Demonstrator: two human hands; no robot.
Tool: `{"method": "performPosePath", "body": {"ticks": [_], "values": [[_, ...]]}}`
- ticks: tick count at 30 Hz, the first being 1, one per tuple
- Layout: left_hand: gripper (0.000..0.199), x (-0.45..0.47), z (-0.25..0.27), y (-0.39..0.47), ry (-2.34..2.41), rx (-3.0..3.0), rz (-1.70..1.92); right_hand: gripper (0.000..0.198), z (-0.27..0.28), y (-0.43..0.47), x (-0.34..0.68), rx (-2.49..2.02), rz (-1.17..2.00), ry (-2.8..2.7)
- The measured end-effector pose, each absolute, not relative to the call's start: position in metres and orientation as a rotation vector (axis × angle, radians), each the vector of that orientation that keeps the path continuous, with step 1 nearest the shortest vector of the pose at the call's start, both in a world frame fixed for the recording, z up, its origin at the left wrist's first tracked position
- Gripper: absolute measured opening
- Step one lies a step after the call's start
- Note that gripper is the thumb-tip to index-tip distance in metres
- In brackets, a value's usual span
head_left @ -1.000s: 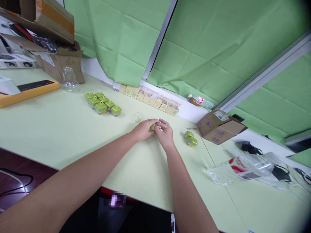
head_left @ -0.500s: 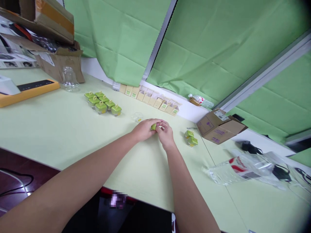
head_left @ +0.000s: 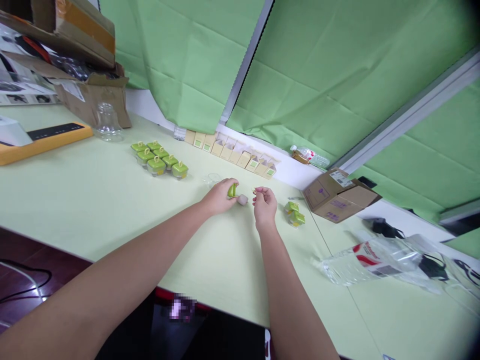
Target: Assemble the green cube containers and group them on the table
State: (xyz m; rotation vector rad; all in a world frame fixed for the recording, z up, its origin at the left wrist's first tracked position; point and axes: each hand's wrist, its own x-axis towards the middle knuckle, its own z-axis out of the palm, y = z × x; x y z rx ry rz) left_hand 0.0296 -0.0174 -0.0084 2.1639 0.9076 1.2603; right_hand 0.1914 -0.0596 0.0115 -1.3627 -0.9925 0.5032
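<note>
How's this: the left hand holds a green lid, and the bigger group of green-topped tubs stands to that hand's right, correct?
Wrong side: the head view shows the bigger group of tubs to the left of the left hand, which holds a green lid.

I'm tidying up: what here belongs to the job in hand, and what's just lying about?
Likely the job: green lid, pale block, lidded tubs, clear tub.

Seemingly just lying about: large bottle, small bottle, purple-printed box.

nine green-lidded tubs (head_left: 156, 166), one handheld lid (head_left: 232, 190)
</note>
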Motion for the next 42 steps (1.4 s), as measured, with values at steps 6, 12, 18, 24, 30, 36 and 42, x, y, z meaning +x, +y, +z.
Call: {"method": "performPosePath", "body": {"ticks": [6,12,18,24,30,36,42], "values": [[0.037,0.031,-0.010,-0.017,0.899,2.122,1.266,0.029,0.011,-0.060,0.190,-1.402,0.470,-1.025],[0.034,0.033,-0.012,-0.015,0.914,2.120,1.256,0.034,0.004,-0.058,0.192,-1.380,0.391,-1.143],[0.041,0.033,-0.011,-0.013,0.916,2.118,1.285,0.031,0.005,-0.060,0.190,-1.408,0.427,-1.232],[0.044,0.033,-0.009,-0.012,1.000,2.081,1.297,0.022,0.010,-0.067,0.179,-1.442,0.463,-1.354],[0.041,0.034,-0.007,-0.017,0.939,2.128,1.264,0.021,0.011,-0.067,0.176,-1.492,0.461,-1.392],[0.048,0.035,-0.005,-0.024,0.728,2.201,1.266,0.025,0.008,-0.065,0.178,-1.469,0.499,-1.365],[0.048,0.034,-0.004,-0.026,0.702,2.207,1.257,0.022,0.011,-0.066,0.177,-1.479,0.513,-1.340]]}}
